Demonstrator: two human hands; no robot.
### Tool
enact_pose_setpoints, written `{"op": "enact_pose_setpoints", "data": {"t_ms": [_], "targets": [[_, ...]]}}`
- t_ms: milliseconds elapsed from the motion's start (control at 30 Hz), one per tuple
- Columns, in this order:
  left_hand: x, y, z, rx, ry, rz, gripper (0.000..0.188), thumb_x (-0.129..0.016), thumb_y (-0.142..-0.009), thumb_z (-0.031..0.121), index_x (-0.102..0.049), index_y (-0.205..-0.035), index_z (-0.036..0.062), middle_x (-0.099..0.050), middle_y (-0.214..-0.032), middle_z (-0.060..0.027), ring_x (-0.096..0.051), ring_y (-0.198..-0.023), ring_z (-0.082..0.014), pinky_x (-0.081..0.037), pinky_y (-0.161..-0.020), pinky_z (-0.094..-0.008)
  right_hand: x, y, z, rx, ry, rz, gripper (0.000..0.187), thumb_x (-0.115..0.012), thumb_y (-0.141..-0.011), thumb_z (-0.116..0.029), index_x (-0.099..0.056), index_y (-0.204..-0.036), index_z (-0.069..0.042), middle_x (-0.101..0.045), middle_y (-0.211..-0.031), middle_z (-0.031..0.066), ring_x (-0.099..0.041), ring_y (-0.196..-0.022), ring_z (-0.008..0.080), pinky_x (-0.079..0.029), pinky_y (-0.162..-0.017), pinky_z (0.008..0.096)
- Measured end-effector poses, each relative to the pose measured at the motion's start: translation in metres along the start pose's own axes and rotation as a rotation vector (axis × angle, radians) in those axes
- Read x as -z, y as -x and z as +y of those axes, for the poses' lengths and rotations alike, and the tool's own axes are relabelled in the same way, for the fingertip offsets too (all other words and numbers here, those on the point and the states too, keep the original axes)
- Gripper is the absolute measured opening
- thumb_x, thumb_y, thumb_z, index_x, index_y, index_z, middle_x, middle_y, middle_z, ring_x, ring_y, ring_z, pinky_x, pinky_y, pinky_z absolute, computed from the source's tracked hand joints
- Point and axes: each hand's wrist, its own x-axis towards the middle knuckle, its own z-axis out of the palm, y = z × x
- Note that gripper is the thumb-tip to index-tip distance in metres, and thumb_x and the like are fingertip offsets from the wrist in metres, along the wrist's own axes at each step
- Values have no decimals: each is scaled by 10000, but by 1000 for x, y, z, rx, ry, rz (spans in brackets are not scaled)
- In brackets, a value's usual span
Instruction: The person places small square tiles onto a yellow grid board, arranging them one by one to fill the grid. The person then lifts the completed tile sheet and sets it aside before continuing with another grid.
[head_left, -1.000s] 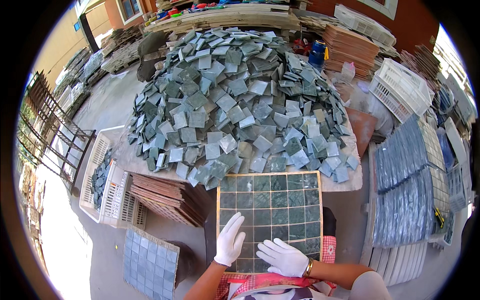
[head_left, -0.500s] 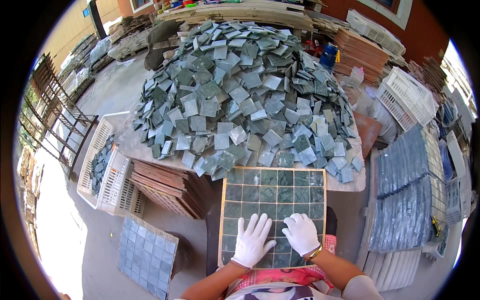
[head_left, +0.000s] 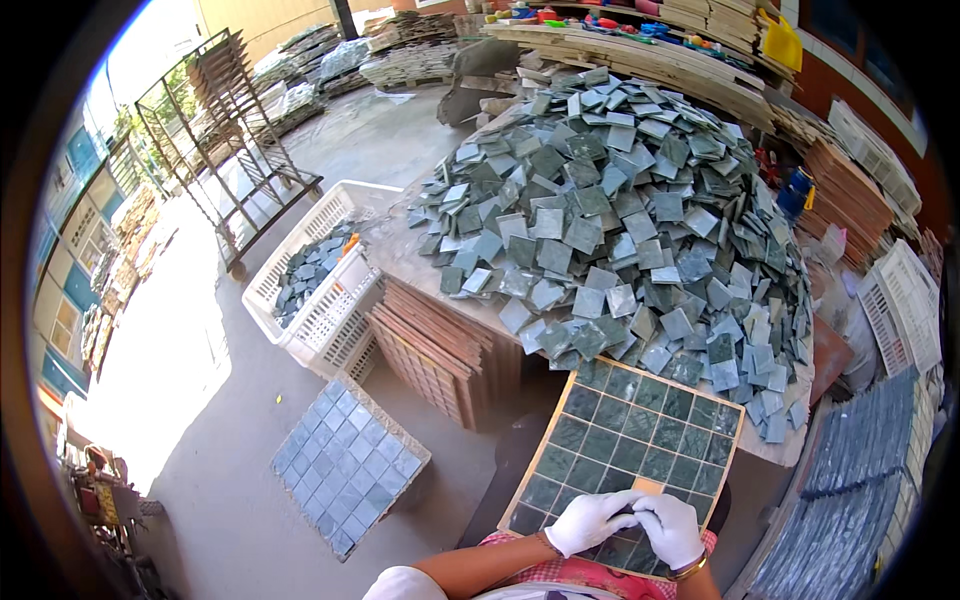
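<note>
A square wooden-framed tray (head_left: 572,386) lies tilted across my lap, its grid filled with dark green stone tiles (head_left: 599,453). One bare tan cell (head_left: 648,487) shows just beyond my fingers. Over the tray's near part, my white-gloved left hand (head_left: 588,524) meets my gloved right hand (head_left: 672,527), fingertips together. Both hands are closed, the fingers bent and pinched; what they hold, if anything, is hidden between them. Past the tray's far edge rises a big heap of loose square green-grey tiles (head_left: 620,220) on a table.
Left of the tray stands a tile-topped block (head_left: 345,465). Behind it are stacked brown trays (head_left: 430,345) and a white plastic crate (head_left: 335,330) holding tile pieces. Stacks of bluish tile sheets (head_left: 850,490) stand to the right. A metal rack (head_left: 225,150) is at the far left.
The view has swung left, so the tray now sits slanted at the right. My hands, earlier apart and flat on the tiles, have come together and closed. A bare tan cell now shows.
</note>
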Motion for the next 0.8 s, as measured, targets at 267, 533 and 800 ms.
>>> {"op": "enact_pose_setpoints", "data": {"t_ms": [267, 533, 800], "targets": [[175, 16, -28, 472, 633, 566, 307, -492, -983, 285, -593, -1161, 56, -611, -1038, -59, -578, -893, -126, -519, -701, -257, 32, 17, 7, -281, -160, 143, 249, -602, -799, 17, -646, -1044, 24, -687, -925, 110, -672, -810, 142, -535, -731, 264], [387, 58, -47, -67, 983, 1124, 443, -485, -1001, 351, -470, -1302, 27, -579, -1208, -132, -572, -1103, -218, -517, -859, -293, 27, -24, 12, -196, -143, 114, 228, -667, -842, -94, -658, -1063, -37, -696, -914, 107, -695, -814, 182, -538, -703, 275], [147, 54, -54, 308, 927, 839, 342, -514, -991, 220, -499, -1227, -28, -624, -1008, -139, -638, -838, -225, -535, -728, -320, 24, -179, 44, -139, 125, 485, 484, -681, -829, -160, -505, -1274, -95, -597, -1147, 130, -654, -835, 242, -520, -728, 352]]}}
